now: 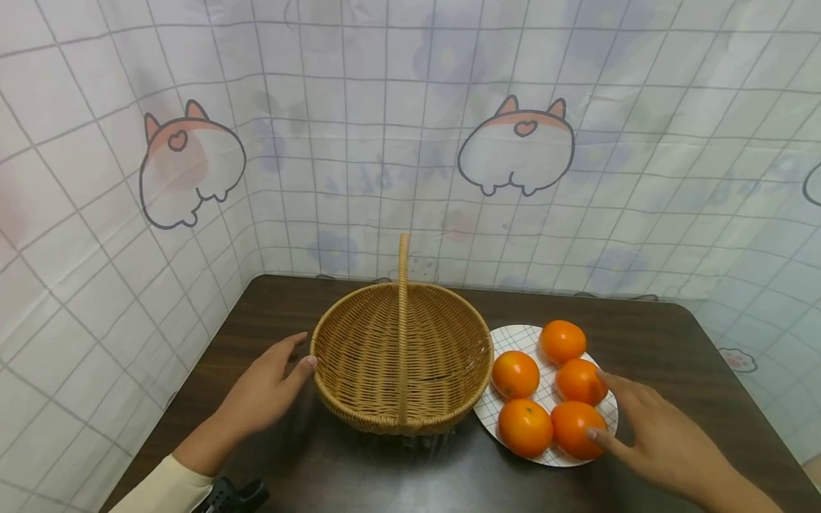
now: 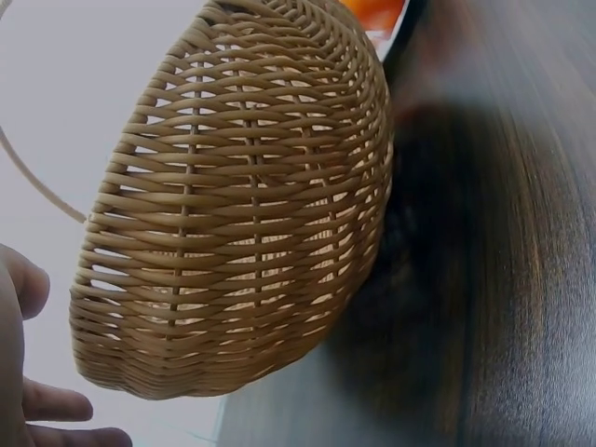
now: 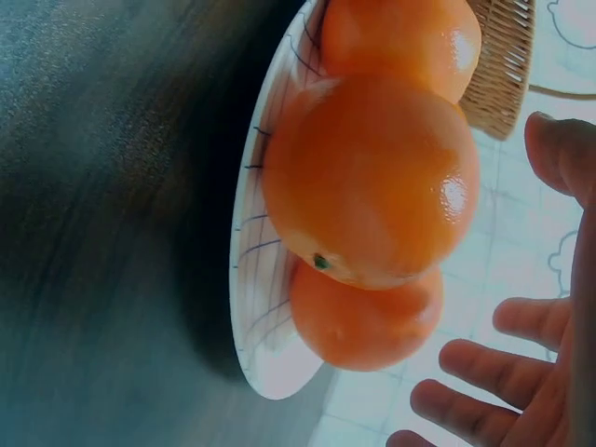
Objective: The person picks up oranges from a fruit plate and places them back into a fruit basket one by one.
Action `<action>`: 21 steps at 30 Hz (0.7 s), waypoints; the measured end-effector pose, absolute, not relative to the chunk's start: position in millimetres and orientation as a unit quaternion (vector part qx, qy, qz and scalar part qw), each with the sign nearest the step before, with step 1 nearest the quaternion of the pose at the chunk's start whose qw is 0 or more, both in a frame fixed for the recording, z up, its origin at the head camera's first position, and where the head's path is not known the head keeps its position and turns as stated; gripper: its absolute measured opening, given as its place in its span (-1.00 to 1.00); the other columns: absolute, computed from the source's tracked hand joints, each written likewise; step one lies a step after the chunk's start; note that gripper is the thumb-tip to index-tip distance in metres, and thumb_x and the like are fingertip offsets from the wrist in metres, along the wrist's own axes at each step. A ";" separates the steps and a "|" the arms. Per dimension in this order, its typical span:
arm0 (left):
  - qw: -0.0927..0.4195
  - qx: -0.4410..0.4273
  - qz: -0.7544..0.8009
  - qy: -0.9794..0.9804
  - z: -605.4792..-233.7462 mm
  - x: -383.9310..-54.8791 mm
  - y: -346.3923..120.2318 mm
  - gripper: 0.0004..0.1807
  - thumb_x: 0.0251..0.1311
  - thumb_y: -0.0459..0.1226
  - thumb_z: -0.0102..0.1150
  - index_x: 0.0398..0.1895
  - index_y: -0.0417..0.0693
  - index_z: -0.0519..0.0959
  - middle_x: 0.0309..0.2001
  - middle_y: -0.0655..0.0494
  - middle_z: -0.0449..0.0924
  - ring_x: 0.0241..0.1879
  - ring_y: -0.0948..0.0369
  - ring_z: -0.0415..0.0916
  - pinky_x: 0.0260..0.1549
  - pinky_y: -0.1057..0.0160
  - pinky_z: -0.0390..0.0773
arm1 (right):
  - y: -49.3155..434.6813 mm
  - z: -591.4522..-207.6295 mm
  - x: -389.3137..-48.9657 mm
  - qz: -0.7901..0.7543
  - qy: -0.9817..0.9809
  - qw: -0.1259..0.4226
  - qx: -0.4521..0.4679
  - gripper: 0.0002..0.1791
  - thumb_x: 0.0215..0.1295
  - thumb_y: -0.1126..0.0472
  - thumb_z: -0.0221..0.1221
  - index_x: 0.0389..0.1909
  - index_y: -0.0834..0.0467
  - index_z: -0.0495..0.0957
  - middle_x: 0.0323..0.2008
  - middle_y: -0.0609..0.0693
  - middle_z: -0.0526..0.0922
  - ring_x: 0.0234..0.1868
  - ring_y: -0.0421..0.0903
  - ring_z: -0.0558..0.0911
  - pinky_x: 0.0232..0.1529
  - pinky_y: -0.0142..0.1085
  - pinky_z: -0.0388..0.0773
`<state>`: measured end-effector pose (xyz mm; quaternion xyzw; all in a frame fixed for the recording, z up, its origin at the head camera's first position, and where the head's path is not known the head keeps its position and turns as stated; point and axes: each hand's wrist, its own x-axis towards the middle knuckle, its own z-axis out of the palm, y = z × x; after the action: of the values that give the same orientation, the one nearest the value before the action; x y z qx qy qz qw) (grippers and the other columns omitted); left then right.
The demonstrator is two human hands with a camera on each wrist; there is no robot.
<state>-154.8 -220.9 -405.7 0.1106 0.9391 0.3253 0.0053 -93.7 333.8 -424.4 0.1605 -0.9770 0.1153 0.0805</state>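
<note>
A wicker basket [image 1: 355, 342] with a tall arched handle [image 1: 403, 328] stands upright in the middle of the table, its inside bare. At its left rim is my left hand [image 1: 263, 388], fingers spread and holding nothing. The left wrist view shows the woven side of the basket [image 2: 242, 196] with the fingers beside it. To the basket's right, a white plate [image 1: 513, 333] with a grid pattern carries several oranges [image 1: 524, 427]. My right hand [image 1: 670, 438] reaches over the plate's right side, thumb and fingers apart around the nearest oranges [image 3: 372, 177] without gripping them.
The dark wood table [image 1: 667, 349] has rounded far corners. Behind it and along both sides hangs a white grid-patterned curtain [image 1: 359, 142] with cartoon animal prints. A dark watch-like band [image 1: 234, 495] shows by the left sleeve [image 1: 167, 488].
</note>
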 end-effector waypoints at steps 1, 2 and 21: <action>0.008 0.109 0.331 0.937 -405.6 -155.0 -220.6 -0.25 0.60 0.12 -0.16 0.57 -0.24 0.15 0.40 -0.33 0.33 0.27 -0.24 0.43 0.07 -0.28 0.50 | 333.8 -425.3 -93.1 0.116 -0.977 0.081 0.160 -0.06 0.29 -0.32 0.31 0.49 0.20 0.31 0.32 0.26 0.46 0.26 0.34 0.47 0.05 0.36 0.47; 0.010 0.106 0.336 0.936 -405.5 -155.2 -220.3 -0.26 0.60 0.11 -0.16 0.56 -0.25 0.16 0.39 -0.33 0.35 0.26 -0.23 0.45 0.07 -0.27 0.51 | 333.7 -426.1 -92.5 0.117 -0.977 0.081 0.159 -0.06 0.28 -0.31 0.32 0.48 0.20 0.31 0.31 0.27 0.47 0.25 0.34 0.48 0.04 0.36 0.47; 0.048 0.081 0.402 0.911 -420.7 -158.2 -219.3 -0.29 0.62 0.11 -0.22 0.53 -0.24 0.19 0.38 -0.31 0.37 0.33 -0.24 0.37 0.18 -0.30 0.42 | 331.1 -445.4 -83.8 0.128 -0.985 0.041 0.113 -0.08 0.21 -0.45 0.27 0.29 0.23 0.49 0.17 0.29 0.58 0.13 0.30 0.57 0.00 0.30 0.54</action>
<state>-158.2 -219.3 -420.7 0.0812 0.9109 0.4016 0.0479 -83.8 331.1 -445.4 0.1127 -0.9845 0.1279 0.0406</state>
